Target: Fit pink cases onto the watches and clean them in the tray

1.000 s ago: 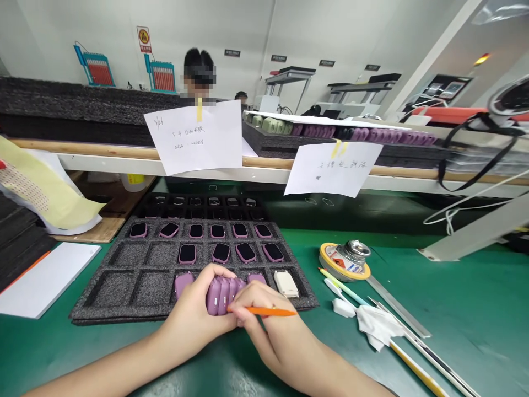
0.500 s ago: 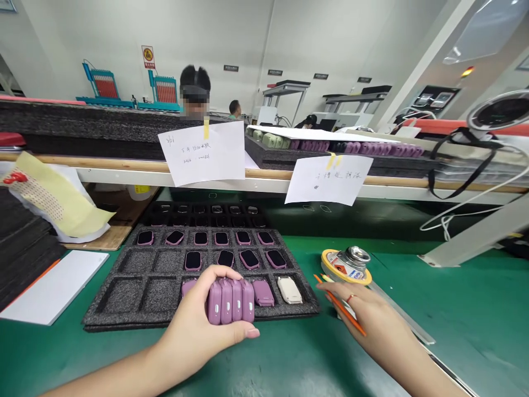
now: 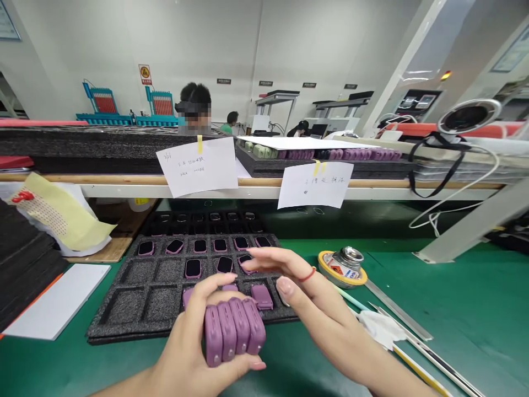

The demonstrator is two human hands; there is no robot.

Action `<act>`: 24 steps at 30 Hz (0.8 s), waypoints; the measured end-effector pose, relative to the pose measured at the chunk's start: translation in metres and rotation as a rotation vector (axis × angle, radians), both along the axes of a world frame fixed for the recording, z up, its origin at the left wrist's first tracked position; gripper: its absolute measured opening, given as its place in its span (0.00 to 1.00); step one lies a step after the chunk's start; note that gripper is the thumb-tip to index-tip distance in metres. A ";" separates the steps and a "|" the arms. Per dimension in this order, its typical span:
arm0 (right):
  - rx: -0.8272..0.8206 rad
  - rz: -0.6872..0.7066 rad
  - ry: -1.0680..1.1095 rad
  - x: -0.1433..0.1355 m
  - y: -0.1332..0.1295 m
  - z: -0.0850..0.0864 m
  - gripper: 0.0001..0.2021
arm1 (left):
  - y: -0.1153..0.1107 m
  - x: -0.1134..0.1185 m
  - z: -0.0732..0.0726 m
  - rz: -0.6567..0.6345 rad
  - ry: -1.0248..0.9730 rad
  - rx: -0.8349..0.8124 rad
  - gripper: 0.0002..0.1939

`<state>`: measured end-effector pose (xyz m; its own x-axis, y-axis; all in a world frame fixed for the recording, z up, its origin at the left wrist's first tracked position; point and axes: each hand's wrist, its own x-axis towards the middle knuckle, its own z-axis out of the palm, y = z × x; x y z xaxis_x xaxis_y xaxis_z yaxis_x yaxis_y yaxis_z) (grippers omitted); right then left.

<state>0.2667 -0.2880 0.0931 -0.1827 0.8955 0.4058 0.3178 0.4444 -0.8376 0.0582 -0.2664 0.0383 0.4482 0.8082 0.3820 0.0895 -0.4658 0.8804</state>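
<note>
My left hand (image 3: 198, 336) is closed around a row of several purple smartwatch bodies (image 3: 235, 333), held upright side by side above the front of the tray. Their narrow sides face me. My right hand (image 3: 301, 292) is open beside them, fingers stretched to the left and thumb apart, with nothing visible in it. Below it, the black foam tray (image 3: 124, 333) holds more purple watches (image 3: 193, 268), screens up in the back rows. A purple watch body (image 3: 262, 296) lies back up in the front row. My right hand mostly covers a cream one beside it.
A yellow-rimmed dish with a metal-topped glass bottle (image 3: 347, 264) stands at right. Near my right forearm lie a white cloth (image 3: 382, 329), a metal ruler (image 3: 397, 309) and thin sticks. White paper (image 3: 58, 300) lies left. A shelf (image 3: 256, 190) crosses behind; people sit beyond.
My right hand has come left from beside the dish to the watch bodies. The orange stick at its fingers is out of sight. My left hand has tilted and lowered the row slightly.
</note>
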 end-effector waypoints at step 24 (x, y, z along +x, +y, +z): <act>-0.669 0.480 0.510 -0.032 0.010 -0.019 0.48 | 0.018 -0.004 -0.005 -0.217 -0.118 0.564 0.38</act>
<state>0.2351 -0.2778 0.0744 -0.5327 0.8458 -0.0287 -0.2451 -0.1867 -0.9514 0.0546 -0.2484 0.0335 0.5085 0.3623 0.7811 -0.1430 -0.8590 0.4915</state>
